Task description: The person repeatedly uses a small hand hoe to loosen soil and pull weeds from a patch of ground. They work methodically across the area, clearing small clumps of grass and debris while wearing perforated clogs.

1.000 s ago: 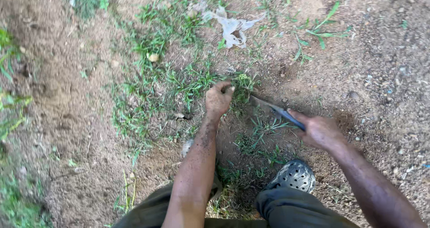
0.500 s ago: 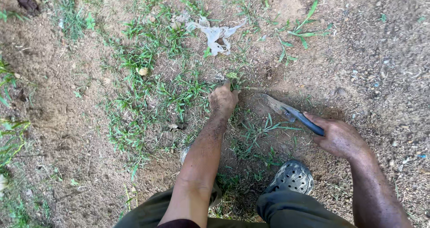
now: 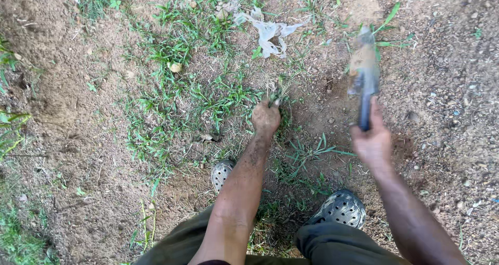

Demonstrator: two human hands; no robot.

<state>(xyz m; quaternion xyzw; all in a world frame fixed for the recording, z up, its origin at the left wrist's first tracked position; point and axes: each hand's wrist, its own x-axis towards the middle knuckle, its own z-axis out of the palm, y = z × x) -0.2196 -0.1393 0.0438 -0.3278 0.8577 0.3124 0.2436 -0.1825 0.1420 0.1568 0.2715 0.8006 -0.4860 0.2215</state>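
The left hand (image 3: pixel 266 118) was clenched on a grass tuft (image 3: pixel 278 94) just beyond its knuckles. The right hand (image 3: pixel 372 143) gripped a raised, motion-blurred knife (image 3: pixel 363 75) well apart to the right. A good cut probably needed the grass pulled taut and the blade landing low, clear of those fingers.

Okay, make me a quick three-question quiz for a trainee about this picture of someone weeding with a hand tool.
1. True or false: the left hand grips a tuft of grass.
2. What does the right hand hold? A) a bucket B) a bladed tool C) a hose
3. What pale litter lies on the ground beyond the grass?

Key:
1. True.
2. B, the bladed tool, raised off the soil and blurred.
3. A crumpled white scrap, plastic or cloth; which one cannot be told.
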